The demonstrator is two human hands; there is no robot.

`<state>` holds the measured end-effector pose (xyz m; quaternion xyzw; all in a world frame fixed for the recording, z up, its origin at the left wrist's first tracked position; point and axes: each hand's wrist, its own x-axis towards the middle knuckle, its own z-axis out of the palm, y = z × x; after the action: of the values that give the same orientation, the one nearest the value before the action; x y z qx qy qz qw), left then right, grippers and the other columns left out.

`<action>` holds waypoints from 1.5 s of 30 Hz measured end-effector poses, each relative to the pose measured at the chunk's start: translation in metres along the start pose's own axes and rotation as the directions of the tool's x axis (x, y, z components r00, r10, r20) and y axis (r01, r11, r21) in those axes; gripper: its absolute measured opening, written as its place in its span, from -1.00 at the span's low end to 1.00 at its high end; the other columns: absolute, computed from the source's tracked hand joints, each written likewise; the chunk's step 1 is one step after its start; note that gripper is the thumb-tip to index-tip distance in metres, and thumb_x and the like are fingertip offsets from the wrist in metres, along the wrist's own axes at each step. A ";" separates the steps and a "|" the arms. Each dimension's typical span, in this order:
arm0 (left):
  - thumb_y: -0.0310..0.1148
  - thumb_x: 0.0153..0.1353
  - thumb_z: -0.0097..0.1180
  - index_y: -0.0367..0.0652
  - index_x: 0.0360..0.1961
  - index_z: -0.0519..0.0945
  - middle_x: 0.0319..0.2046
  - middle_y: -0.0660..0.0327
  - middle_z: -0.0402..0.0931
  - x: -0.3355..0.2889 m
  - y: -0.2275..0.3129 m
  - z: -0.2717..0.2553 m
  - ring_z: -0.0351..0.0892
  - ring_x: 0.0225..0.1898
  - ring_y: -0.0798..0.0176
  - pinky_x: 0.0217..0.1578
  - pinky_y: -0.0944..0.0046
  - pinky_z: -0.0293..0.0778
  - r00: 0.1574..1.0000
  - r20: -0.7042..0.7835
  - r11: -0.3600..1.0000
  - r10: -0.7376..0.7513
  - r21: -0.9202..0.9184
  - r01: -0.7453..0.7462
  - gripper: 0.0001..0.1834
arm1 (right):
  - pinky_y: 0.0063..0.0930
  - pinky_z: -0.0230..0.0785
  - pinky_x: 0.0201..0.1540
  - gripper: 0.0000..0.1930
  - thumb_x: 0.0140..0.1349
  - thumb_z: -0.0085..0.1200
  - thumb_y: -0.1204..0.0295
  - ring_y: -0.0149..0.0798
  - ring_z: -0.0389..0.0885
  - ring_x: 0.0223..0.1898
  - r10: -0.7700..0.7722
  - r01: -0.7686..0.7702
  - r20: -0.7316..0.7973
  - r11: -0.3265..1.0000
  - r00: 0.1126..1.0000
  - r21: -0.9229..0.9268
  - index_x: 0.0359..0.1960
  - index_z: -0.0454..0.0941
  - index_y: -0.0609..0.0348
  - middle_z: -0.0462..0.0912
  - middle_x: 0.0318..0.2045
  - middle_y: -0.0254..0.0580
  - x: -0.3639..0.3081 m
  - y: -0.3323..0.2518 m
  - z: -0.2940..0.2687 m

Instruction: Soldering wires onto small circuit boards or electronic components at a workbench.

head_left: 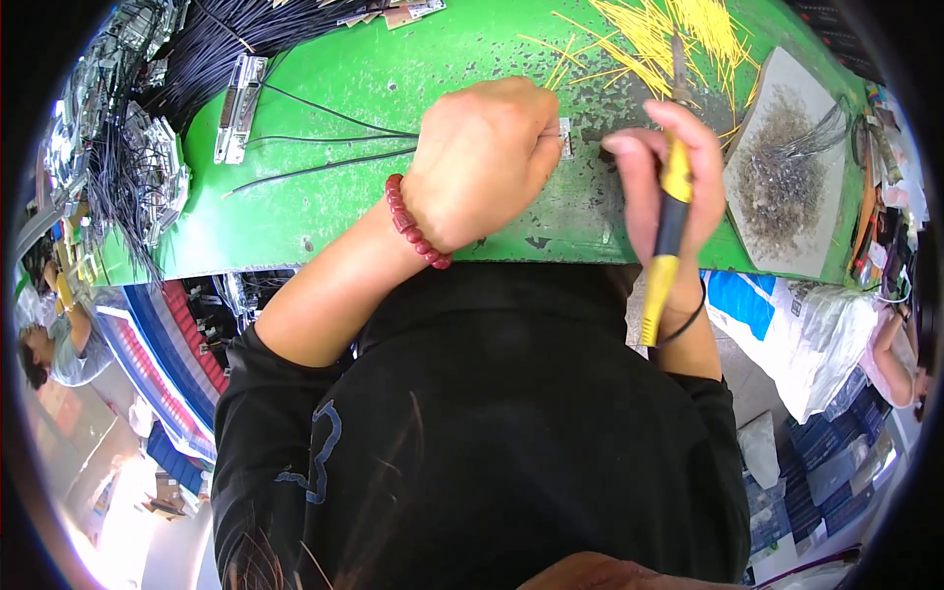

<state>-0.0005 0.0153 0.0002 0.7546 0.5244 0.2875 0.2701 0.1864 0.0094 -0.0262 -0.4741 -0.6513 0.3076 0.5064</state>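
Observation:
My left hand (pixel 487 162) is closed, its back turned up, over the green tabletop. Three black wires (pixel 339 138) run in under it from the left, and a small pale metal piece (pixel 564 139) shows past its fingers. What lies beneath the palm is hidden. To the right, my right hand (pixel 678 182) grips a yellow-and-black soldering iron (pixel 671 226) between thumb and fingers. Its metal tip (pixel 678 64) points away from me, toward loose yellow wires (pixel 678 34), and touches nothing that I can make out.
A slim metal bracket (pixel 239 108) lies left of the wires. Beyond it are a bundle of black wires (pixel 211 64) and heaped metal parts (pixel 147 177). At right, a pale board (pixel 787 241) bears grey debris (pixel 782 167) and thin wire strands. Other people sit at both sides.

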 end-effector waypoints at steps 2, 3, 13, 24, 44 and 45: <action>-0.46 0.03 0.18 -0.23 -0.51 0.51 -0.51 0.09 0.50 0.002 -0.002 0.000 0.53 -0.44 -0.01 -0.42 0.12 0.44 1.000 0.005 1.000 0.007 0.023 -0.007 -0.90 | -0.58 0.43 -0.31 -0.66 0.25 0.15 0.46 -0.47 0.61 -0.45 0.083 -0.093 0.096 0.990 0.992 0.104 0.05 0.46 0.24 0.68 -0.47 -0.22 0.001 -0.009 -0.011; -0.46 0.02 0.18 -0.22 -0.53 0.50 -0.52 0.09 0.49 0.003 -0.002 0.001 0.53 -0.45 -0.02 -0.43 0.10 0.43 1.000 0.012 0.999 0.022 0.039 -0.023 -0.90 | -0.57 0.42 -0.30 -0.64 0.30 0.11 0.39 -0.46 0.60 -0.45 0.097 -0.116 0.143 0.984 0.985 0.132 0.08 0.43 0.27 0.68 -0.47 -0.22 0.001 -0.011 -0.016; -0.46 0.00 0.13 -0.21 -0.56 0.47 -0.53 0.10 0.49 0.009 0.002 0.000 0.52 -0.43 -0.06 -0.43 0.05 0.43 0.997 0.081 0.989 -0.015 0.146 0.003 -0.90 | -0.68 0.25 -0.47 -0.58 0.23 0.07 0.22 -0.52 0.44 -0.52 0.219 -0.208 -0.001 0.927 0.976 0.313 -0.11 0.53 0.42 0.58 -0.42 -0.21 -0.016 -0.003 -0.037; -0.47 0.00 0.11 -0.25 -0.54 0.48 -0.51 0.07 0.49 0.011 0.000 -0.002 0.51 -0.41 -0.08 -0.41 0.04 0.42 0.992 0.122 0.994 -0.017 0.112 0.003 -0.91 | -0.72 0.11 -0.44 -0.76 0.11 0.21 0.42 -0.62 0.30 -0.51 0.256 -0.271 0.088 0.902 0.963 0.337 -0.27 0.45 0.30 0.45 -0.49 -0.42 -0.018 -0.001 -0.038; -0.48 -0.01 0.11 -0.26 -0.55 0.47 -0.52 0.06 0.49 0.011 -0.001 -0.003 0.50 -0.43 -0.09 -0.43 0.02 0.41 0.994 0.113 0.993 0.005 0.113 -0.018 -0.91 | -0.69 0.06 -0.43 -0.76 0.10 0.20 0.41 -0.60 0.27 -0.51 0.211 -0.217 0.057 0.903 0.976 0.372 -0.31 0.45 0.28 0.44 -0.48 -0.39 -0.020 0.005 -0.039; -0.49 -0.01 0.11 -0.26 -0.56 0.47 -0.52 0.06 0.49 0.011 -0.001 -0.003 0.50 -0.43 -0.09 -0.42 0.02 0.41 0.993 0.118 0.994 0.004 0.110 -0.017 -0.91 | -0.69 0.06 -0.43 -0.76 0.10 0.21 0.40 -0.60 0.26 -0.51 0.213 -0.217 0.054 0.902 0.976 0.374 -0.31 0.45 0.28 0.44 -0.49 -0.39 -0.020 0.005 -0.039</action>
<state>0.0000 0.0260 0.0032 0.7868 0.5188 0.2143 0.2566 0.2258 -0.0105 -0.0264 -0.4349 -0.5267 0.4839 0.5471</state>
